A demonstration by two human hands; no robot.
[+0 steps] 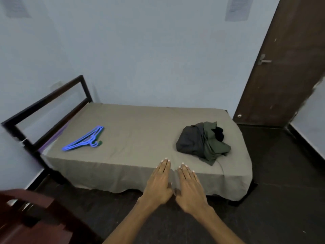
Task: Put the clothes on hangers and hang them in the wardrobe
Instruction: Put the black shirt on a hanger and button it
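Left hand [159, 184], right hand [190, 188] flat, empty; hangers [84, 139], clothes [204, 141] on bed [140, 131].

matt cloth sheet [140, 131], glossy plastic hangers [84, 139], crumpled cloth clothes [202, 141], dark wood door [284, 67].

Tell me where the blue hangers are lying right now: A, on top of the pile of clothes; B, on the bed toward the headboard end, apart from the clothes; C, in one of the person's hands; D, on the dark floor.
B: the blue hangers lie on the bed sheet near the headboard, well apart from the pile of clothes.
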